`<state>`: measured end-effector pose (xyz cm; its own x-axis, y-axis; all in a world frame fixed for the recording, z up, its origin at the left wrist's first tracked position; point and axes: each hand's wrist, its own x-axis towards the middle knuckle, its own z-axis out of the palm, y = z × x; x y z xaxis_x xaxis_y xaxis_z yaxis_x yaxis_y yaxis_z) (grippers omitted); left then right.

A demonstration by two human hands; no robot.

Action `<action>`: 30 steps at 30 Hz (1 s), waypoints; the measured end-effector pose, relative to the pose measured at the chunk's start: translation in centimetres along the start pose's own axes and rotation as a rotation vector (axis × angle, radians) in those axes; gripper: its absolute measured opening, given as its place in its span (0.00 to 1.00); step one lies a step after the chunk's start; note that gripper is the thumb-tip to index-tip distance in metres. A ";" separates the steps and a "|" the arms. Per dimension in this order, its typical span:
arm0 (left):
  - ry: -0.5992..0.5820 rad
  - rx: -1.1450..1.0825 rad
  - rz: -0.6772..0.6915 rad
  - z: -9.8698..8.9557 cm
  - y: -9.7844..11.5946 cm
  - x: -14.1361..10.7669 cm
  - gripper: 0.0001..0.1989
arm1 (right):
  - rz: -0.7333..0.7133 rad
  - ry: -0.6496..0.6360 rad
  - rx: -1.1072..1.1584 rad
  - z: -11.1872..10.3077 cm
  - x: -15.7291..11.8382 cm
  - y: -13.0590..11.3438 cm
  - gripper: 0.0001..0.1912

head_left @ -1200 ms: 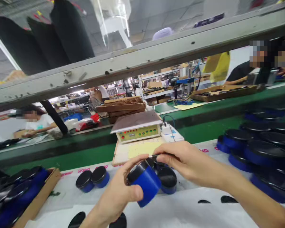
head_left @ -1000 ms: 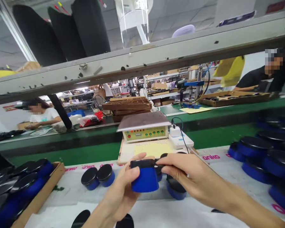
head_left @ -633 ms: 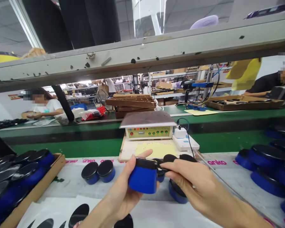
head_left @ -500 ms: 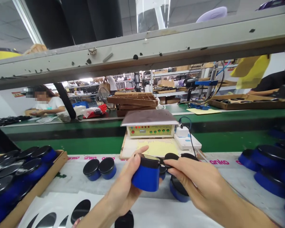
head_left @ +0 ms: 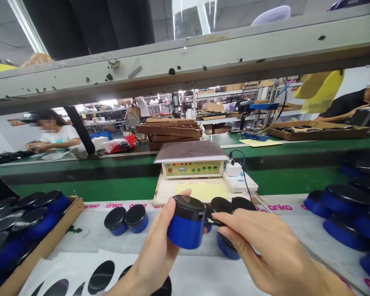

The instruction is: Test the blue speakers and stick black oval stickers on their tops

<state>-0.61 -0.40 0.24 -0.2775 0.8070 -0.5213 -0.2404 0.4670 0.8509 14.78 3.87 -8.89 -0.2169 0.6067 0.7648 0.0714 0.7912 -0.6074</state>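
Observation:
My left hand (head_left: 155, 246) is closed around a round, drum-shaped part (head_left: 186, 232), blue below with a glossy black top and small white lettering on its black band. The part is tilted, so its black top shows. To its right, my right hand (head_left: 268, 242) pinches a slim dark tool (head_left: 216, 222) with a metal tip, perhaps tweezers; its fingers cover most of it. The tip is close to the part's right side, and I cannot tell whether they touch. Behind my hands several similar parts (head_left: 221, 204) stand on the bench.
On the left, a cardboard tray (head_left: 52, 238) is filled with blue-black parts; more (head_left: 348, 205) are piled at right. White sheets with black ovals (head_left: 101, 277) lie in front. A control box (head_left: 191, 168) sits behind, under a shelf beam (head_left: 185, 61). A co-worker (head_left: 57, 133) sits far left.
The part in my left hand has turned, showing more of its black top and the lettering. The tool's tip has dropped slightly along its side. My view has shifted slightly.

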 end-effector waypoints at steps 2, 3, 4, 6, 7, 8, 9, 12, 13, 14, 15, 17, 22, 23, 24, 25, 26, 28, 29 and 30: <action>0.003 0.027 0.005 0.1 0.0 -0.1 0.24 | -0.016 0.001 -0.030 0.1 0.0 -0.2 0.09; 0.006 0.049 0.020 0.1 0.0 -0.1 0.24 | -0.024 0.000 -0.067 0.1 0.0 -0.3 0.09; 0.010 0.087 0.050 0.1 -0.2 -0.1 0.24 | -0.036 -0.002 -0.123 0.1 -0.1 -0.4 0.09; 0.029 0.208 0.142 -0.1 -0.5 0.1 0.26 | -0.068 -0.007 -0.269 0.2 -0.3 -0.6 0.09; 0.035 0.286 0.199 -0.2 -0.7 0.1 0.27 | -0.087 -0.011 -0.341 0.2 -0.5 -0.8 0.09; 0.031 0.364 0.252 -0.4 -0.9 0.1 0.29 | -0.105 -0.011 -0.403 0.2 -0.6 -0.9 0.10; 0.024 0.436 0.296 -0.5 -1.1 0.1 0.32 | -0.118 -0.010 -0.445 0.3 -0.8 -1.0 0.11; 0.029 0.614 0.383 -0.9 -1.5 -0.1 0.38 | -0.092 0.006 -0.447 0.7 -1.1 -1.1 0.13; 0.039 0.674 0.410 -1.1 -1.5 -0.1 0.38 | -0.056 0.013 -0.398 0.9 -1.1 -1.0 0.13; 0.047 0.747 0.449 -1.2 -1.6 -0.2 0.37 | 0.002 0.007 -0.322 1.1 -1.1 -0.9 0.13; 0.038 0.842 0.506 -1.4 -1.5 -0.1 0.34 | 0.076 -0.023 -0.222 1.3 -1.0 -0.7 0.12; -0.005 1.087 0.716 -1.7 -1.3 -0.1 0.33 | 0.249 -0.125 0.010 1.6 -0.8 -0.4 0.10; -0.046 1.656 1.463 -1.6 0.3 -0.3 0.31 | 0.375 -0.200 0.318 2.3 -0.5 0.1 0.08; -0.082 1.693 1.559 -1.3 0.7 -0.5 0.26 | 0.348 -0.165 0.330 2.4 -0.5 0.0 0.07; -0.125 1.710 1.630 -1.0 1.1 -0.7 0.22 | 0.325 -0.133 0.332 2.4 -0.5 0.0 0.07; -0.159 1.715 1.680 -0.8 1.5 -0.9 0.18 | 0.303 -0.107 0.325 2.4 -0.6 0.0 0.07; -0.184 1.721 1.709 -0.5 1.9 -1.2 0.16 | 0.284 -0.093 0.314 2.4 -0.7 0.0 0.06; -0.198 1.743 1.720 -0.2 2.4 -1.5 0.14 | 0.248 -0.092 0.283 2.4 -0.9 0.0 0.07; -0.204 1.750 1.716 -0.2 2.5 -1.5 0.15 | 0.232 -0.092 0.267 2.4 -0.9 0.0 0.07; -0.206 1.758 1.704 -0.2 2.5 -1.6 0.16 | 0.218 -0.091 0.250 2.4 -1.0 0.0 0.07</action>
<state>-0.95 -0.58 3.14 0.7514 0.6007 0.2730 0.6595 -0.6697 -0.3415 12.69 3.09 -10.17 -0.3095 0.7412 0.5957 -0.1131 0.5933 -0.7970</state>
